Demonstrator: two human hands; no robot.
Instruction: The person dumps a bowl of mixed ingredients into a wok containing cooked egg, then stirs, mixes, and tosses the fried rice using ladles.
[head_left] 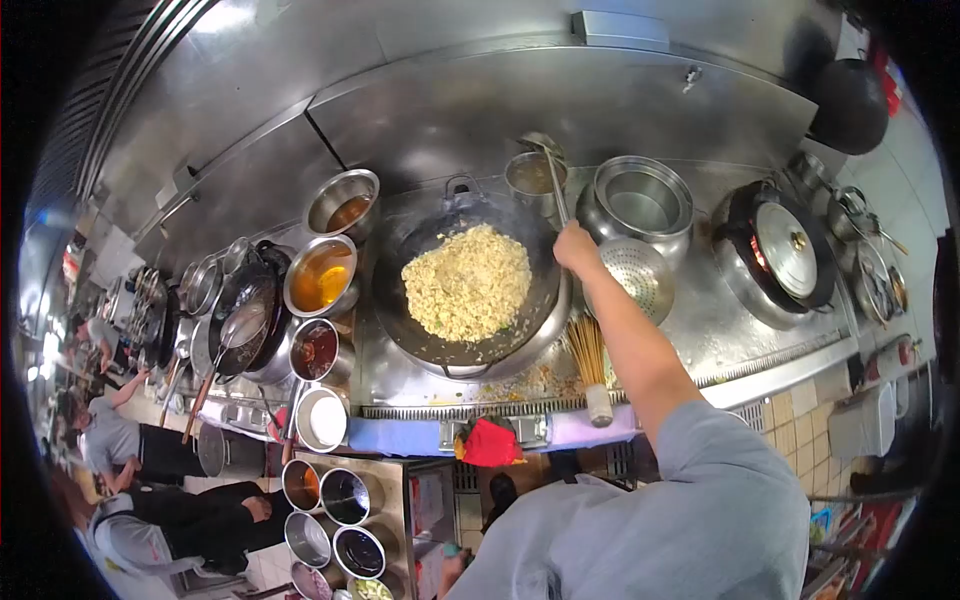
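Note:
My right hand (575, 247) is closed round the handle of a long metal ladle (557, 190). The ladle's bowl is raised at the back, over or just behind a small metal pot of yellowish liquid (535, 178). Left of this hand sits a large black wok (400, 325), filled in the middle with a mound of fried rice (468, 280) with yellow bits. Under my right forearm lie a perforated metal strainer (640, 278) and a bamboo wok brush (590, 365). Of my left hand I can make out nothing; a sliver of skin shows beside my body.
Metal bowls of orange oil (325, 278), dark red sauce (318, 350) and white powder (323, 420) line the wok's left. A wide pot (645, 195) and a lidded wok (788, 250) stand right. A red cloth (490, 442) hangs in front. Other people work at far left.

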